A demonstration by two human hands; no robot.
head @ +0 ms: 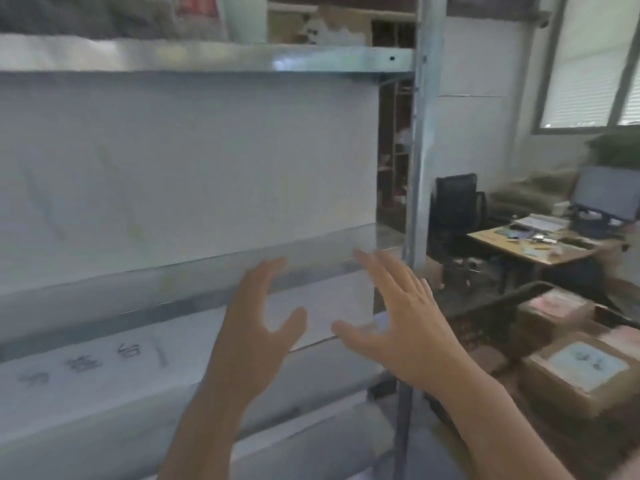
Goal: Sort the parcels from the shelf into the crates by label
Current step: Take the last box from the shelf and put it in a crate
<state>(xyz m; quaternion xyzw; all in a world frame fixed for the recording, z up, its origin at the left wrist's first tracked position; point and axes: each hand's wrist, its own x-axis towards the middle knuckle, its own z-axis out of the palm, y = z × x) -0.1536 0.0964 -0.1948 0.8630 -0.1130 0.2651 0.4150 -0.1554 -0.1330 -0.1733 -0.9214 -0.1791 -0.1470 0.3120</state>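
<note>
1. The fingers (266,271) of the left hand (258,327) are spread wide and straight, palm turned inward, holding nothing. The right hand (401,323) mirrors it, fingers splayed and thumb out, also empty. The two palms face each other with a gap between them, as if sized for a box.

2. Directly beyond the fingertips lies the metal shelf (207,271) — its front lip runs left to right just past both hands, and the bay behind it shows only a pale back panel. No parcel is visible on that level. The shelf above the fingers carries some blurred goods (325,26); I cannot tell whether they are parcels.

3. The only parcels plainly in view lie to the right of and below the right hand's fingers: a brown box with a white label (585,372), and beyond it a box with a pink label (550,306). The right hand is the nearer one to them — the left is well apart.

4. The pink-labelled box seems to sit in a dark wire crate (498,306), whose rim curves just right of the right fingers. Whether the white-labelled box sits in a crate cannot be told.

5. Judging from this, both hands are free for the next pick-up, and the printed sheet (83,365) on the level below the fingers may mark a sorting spot, though its text is blurred.
</note>
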